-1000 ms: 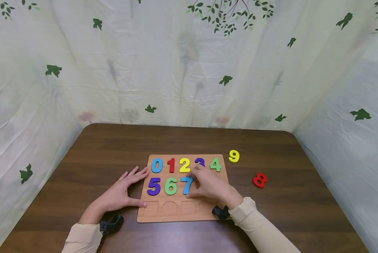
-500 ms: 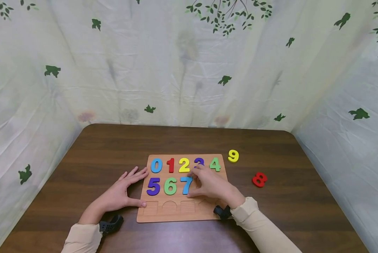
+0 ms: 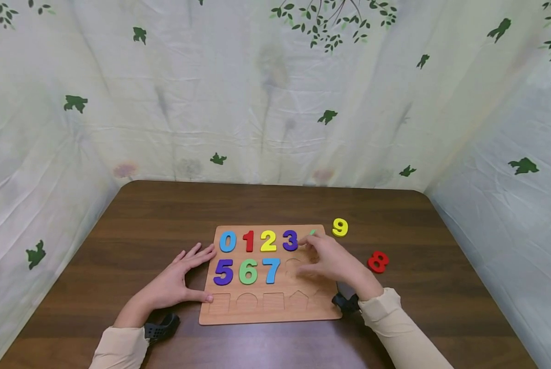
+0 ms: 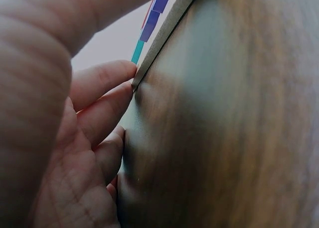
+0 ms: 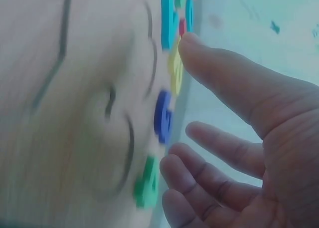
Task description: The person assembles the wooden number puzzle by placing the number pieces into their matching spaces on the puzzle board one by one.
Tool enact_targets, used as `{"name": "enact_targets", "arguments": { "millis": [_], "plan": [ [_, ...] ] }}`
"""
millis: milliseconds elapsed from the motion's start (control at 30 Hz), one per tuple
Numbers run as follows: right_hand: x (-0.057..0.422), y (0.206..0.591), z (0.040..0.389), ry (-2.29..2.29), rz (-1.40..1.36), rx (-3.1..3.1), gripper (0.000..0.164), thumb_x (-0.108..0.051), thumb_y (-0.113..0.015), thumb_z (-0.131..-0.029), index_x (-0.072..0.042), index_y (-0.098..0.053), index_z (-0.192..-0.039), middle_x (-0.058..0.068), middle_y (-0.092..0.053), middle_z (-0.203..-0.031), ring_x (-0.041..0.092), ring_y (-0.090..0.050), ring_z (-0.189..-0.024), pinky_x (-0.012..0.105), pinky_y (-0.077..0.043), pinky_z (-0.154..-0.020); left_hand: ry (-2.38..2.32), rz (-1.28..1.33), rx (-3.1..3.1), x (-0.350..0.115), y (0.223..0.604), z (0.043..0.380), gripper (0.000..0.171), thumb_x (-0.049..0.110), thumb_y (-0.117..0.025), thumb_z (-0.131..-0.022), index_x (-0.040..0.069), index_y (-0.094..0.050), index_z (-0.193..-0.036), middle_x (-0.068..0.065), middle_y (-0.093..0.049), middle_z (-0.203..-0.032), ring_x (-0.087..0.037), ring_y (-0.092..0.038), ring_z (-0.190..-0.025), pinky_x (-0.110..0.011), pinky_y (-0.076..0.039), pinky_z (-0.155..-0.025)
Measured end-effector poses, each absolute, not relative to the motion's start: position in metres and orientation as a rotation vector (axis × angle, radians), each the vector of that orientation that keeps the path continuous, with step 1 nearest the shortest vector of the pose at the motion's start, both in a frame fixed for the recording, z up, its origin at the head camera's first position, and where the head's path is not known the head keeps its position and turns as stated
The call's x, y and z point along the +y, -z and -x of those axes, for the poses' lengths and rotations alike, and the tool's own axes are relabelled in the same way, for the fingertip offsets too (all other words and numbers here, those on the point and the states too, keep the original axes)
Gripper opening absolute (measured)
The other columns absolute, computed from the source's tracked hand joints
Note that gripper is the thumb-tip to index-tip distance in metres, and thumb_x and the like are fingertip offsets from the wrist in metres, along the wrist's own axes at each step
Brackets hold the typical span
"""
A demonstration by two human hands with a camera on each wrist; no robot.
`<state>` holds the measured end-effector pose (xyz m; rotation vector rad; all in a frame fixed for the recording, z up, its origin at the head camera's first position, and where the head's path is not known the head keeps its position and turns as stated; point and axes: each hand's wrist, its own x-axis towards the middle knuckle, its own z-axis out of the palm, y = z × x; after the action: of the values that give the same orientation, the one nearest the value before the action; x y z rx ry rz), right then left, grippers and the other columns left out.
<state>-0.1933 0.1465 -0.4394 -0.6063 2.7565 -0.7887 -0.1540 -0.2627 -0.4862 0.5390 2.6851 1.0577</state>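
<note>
A wooden number puzzle board (image 3: pixel 229 316) lies on the table. My left hand (image 3: pixel 183 279) touches its left edge, thumb and fingers spread. Over the board's right part hovers my right hand (image 3: pixel 335 259), fingers apart with nothing between them. A blue 7 (image 3: pixel 270 270) sits in the middle row, left of the right hand. The purple 3 (image 3: pixel 290 240) is near its fingertips. The green 4 (image 5: pixel 145 187) shows fully in the right wrist view but is mostly hidden by the hand in the head view. Beneath the hand are the 8 and 9 recesses.
A yellow 9 (image 3: pixel 340 227) and a red 8 (image 3: pixel 378 262) lie on the brown table (image 3: pixel 418 302) right of the board. More numbers, such as the purple 5 (image 3: pixel 223 272) and green 6 (image 3: pixel 248 271), fill other recesses. A printed cloth (image 3: pixel 275 102) hangs around the table.
My right hand has left the blue 7 and moved right, uncovering the purple 3 and covering most of the green 4. The left hand has stayed in place.
</note>
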Motion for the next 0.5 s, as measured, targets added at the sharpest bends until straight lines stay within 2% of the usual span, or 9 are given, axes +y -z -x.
{"name": "enact_targets", "arguments": {
  "millis": [167, 367, 500],
  "plan": [
    [0.172, 0.44, 0.198, 0.804, 0.547, 2.79, 0.061, -0.04, -0.093, -0.085, -0.008, -0.07, -0.132, 0.007, -0.065, -0.113, 0.022, -0.061, -0.103, 0.038, -0.058, -0.089, -1.063, -0.55, 2.686, -0.263, 0.487, 0.154, 0.108, 0.053, -0.096, -0.074, 0.019, -0.048, -0.164, -0.011, -0.035, -0.176, -0.051, -0.011, -0.166, -0.076, -0.002, -0.129],
    [0.202, 0.443, 0.201, 0.788, 0.449, 2.852, 0.067, -0.041, -0.094, -0.084, -0.006, -0.069, -0.136, 0.008, -0.068, -0.116, 0.023, -0.064, -0.106, 0.046, -0.06, -0.096, -1.055, -0.552, 2.693, -0.263, 0.488, 0.154, 0.108, 0.054, -0.096, -0.073, 0.018, -0.048, -0.164, -0.011, -0.036, -0.176, -0.051, -0.012, -0.166, -0.077, -0.003, -0.129],
    [0.221, 0.443, 0.2, 0.835, 0.398, 2.869, 0.065, -0.038, -0.093, -0.085, -0.005, -0.069, -0.136, 0.011, -0.067, -0.119, 0.027, -0.065, -0.108, 0.049, -0.06, -0.097, -1.058, -0.551, 2.693, -0.263, 0.487, 0.154, 0.108, 0.054, -0.096, -0.073, 0.017, -0.048, -0.163, -0.011, -0.036, -0.175, -0.051, -0.012, -0.166, -0.077, -0.003, -0.129]
  ]
}}
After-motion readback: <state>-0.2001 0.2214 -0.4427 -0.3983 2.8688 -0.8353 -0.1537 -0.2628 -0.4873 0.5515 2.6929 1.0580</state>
